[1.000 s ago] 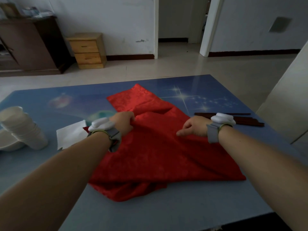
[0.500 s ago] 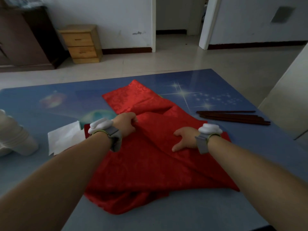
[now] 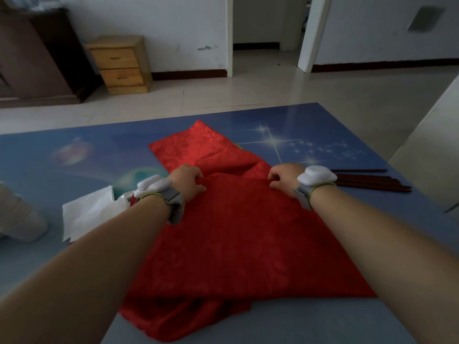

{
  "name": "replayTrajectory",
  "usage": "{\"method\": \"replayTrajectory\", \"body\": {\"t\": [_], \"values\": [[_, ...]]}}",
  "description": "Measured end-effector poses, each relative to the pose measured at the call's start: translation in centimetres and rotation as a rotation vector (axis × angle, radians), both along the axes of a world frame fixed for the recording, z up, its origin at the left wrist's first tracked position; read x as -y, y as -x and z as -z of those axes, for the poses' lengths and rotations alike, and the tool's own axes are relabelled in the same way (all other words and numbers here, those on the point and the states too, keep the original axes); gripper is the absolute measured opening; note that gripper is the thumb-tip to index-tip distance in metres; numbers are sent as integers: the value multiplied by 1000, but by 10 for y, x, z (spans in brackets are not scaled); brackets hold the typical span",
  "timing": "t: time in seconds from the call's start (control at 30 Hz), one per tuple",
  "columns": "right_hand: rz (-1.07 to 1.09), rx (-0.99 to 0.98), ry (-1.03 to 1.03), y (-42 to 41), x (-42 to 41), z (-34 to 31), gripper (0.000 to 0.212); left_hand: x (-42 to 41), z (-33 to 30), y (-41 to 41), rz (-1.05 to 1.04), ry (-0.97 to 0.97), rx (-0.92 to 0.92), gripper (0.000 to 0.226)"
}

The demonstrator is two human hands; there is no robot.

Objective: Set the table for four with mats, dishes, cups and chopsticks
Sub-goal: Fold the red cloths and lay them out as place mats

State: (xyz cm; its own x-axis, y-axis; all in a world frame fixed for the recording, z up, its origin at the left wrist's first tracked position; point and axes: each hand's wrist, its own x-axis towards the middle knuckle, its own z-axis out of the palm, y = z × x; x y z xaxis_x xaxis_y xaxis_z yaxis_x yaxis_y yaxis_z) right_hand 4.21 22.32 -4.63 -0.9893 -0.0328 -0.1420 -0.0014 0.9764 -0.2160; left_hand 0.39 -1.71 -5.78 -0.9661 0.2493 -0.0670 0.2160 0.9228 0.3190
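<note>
Red cloth (image 3: 236,234) lies rumpled in the middle of the blue surface (image 3: 74,155), with both hands pinching its raised fold: left hand (image 3: 187,181) on one end, right hand (image 3: 285,180) on the other, fingers curled into the fabric. Dark chopsticks (image 3: 370,182) lie just right of the cloth, white napkins (image 3: 87,214) and stacked cups (image 3: 17,217) to the left.

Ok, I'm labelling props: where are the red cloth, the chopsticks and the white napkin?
red cloth (image 3: 238,234), head view, middle of its top layer
chopsticks (image 3: 367,182), head view, mid-length of the dark bundle
white napkin (image 3: 87,214), head view, its flat centre
</note>
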Motion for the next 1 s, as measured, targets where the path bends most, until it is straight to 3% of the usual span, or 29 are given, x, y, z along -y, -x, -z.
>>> {"method": "replayTrajectory", "body": {"t": [0.23,0.5,0.63,0.8,0.93,1.0], "values": [[-4,37,25,10,1,26,37,-4,8,13,80,14,78,38],[29,2,63,11,1,26,33,2,6,12,103,-19,-102,28],[39,-71,-20,2,7,17,33,6,-1,4,143,-86,-138,24],[-190,-190,53,-10,51,-17,62,6,-16,-12,264,-129,-211,19],[-282,-54,22,-14,89,-33,41,7,-34,-32,295,-140,-270,26],[-296,-57,-3,-21,98,-38,30,16,-40,-38,267,27,-247,33]]}}
